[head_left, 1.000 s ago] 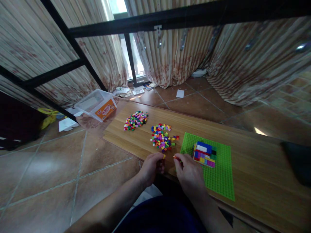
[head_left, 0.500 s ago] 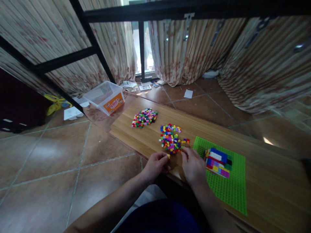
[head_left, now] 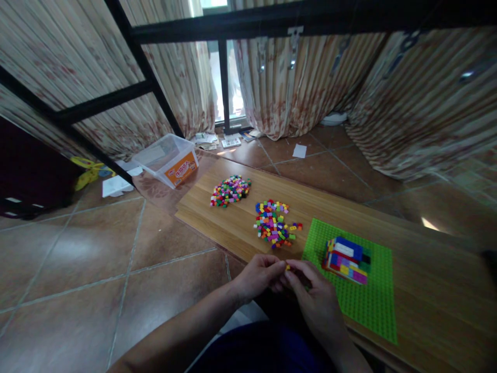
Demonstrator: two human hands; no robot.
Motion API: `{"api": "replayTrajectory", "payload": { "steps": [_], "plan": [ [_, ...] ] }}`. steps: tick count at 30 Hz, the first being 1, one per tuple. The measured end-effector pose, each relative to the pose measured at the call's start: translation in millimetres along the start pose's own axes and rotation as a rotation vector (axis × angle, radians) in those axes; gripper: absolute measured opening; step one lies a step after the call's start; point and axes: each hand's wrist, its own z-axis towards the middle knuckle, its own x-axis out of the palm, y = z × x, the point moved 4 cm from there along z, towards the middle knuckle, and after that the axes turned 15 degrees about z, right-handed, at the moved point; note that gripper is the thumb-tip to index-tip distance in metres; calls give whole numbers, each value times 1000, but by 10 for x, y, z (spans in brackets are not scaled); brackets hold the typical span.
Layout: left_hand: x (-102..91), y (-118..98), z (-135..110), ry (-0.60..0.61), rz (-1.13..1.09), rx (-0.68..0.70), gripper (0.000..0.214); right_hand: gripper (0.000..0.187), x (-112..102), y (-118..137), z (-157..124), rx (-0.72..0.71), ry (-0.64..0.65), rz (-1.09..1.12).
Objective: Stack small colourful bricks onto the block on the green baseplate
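Note:
My left hand [head_left: 261, 278] and my right hand [head_left: 316, 294] meet at the front edge of the table, fingertips together. Between their pinched fingers shows a small yellow toy brick [head_left: 288, 268]; whether a second piece is joined to it is hidden. Just beyond lies a loose pile of coloured bricks [head_left: 274, 225]. To the right of my right hand, a green baseplate [head_left: 370, 305] carries a block of built-up bricks [head_left: 347, 259] in blue, white, red, yellow and pink.
A second brick pile [head_left: 230, 190] lies farther left on the wooden table [head_left: 435, 290]. Beyond the table's left end stands a clear plastic box [head_left: 166, 158] with an orange label. A black metal frame [head_left: 233, 26] crosses above, before striped curtains [head_left: 295, 93].
My right hand has drawn back from the near brick pile toward me. My left hand has moved right with the yellow brick, and the hands now touch.

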Motion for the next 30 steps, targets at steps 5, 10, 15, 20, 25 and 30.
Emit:
{"api": "replayTrajectory", "payload": {
  "steps": [5,10,15,20,25,30],
  "plan": [
    [97,-46,51,3,43,25,50,19,-139,-3,-51,-64,-93,-28],
    [196,-153,78,5,-5,31,43,15,-273,74,-101,-205,-197,-135],
    [313,-243,79,93,-30,-22,38,11,-381,124,-156,-317,-229,-207],
    [438,-312,135,77,53,-31,36,12,-518,123,-214,-331,-248,-238],
    [614,-409,241,85,181,56,32,15,-712,124,-275,-333,-352,-296],
    [747,-502,377,72,299,181,25,14,-918,113,-221,-376,-422,-327]
  ]
}}
